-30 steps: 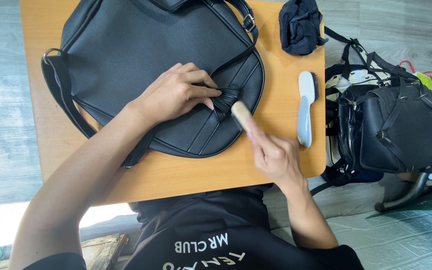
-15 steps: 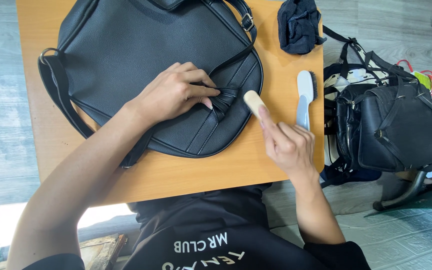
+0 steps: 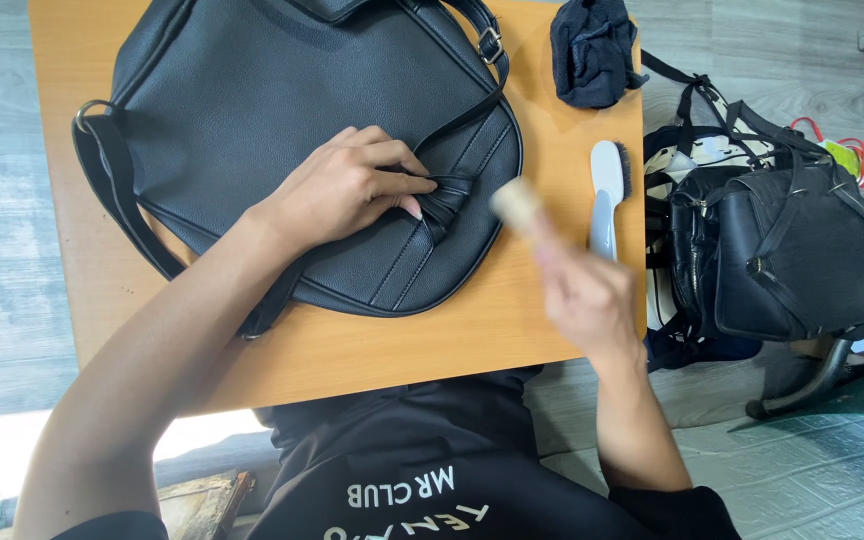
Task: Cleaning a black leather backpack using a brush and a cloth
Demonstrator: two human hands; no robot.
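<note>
Blurred right hand [image 3: 584,295] has drifted off the bag [image 3: 292,130], apparently gripping a brush [image 3: 515,204]; left hand [image 3: 347,190] pinches its strap.

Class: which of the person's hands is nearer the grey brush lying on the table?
Right. The right hand is just beside the grey brush, holding a wooden brush; the left hand rests on the bag, farther left.

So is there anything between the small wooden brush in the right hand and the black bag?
Nothing visible. The wooden brush, held in the right hand, sits just off the black bag edge over bare table. The left hand pinches the bag's strap nearby.
</note>
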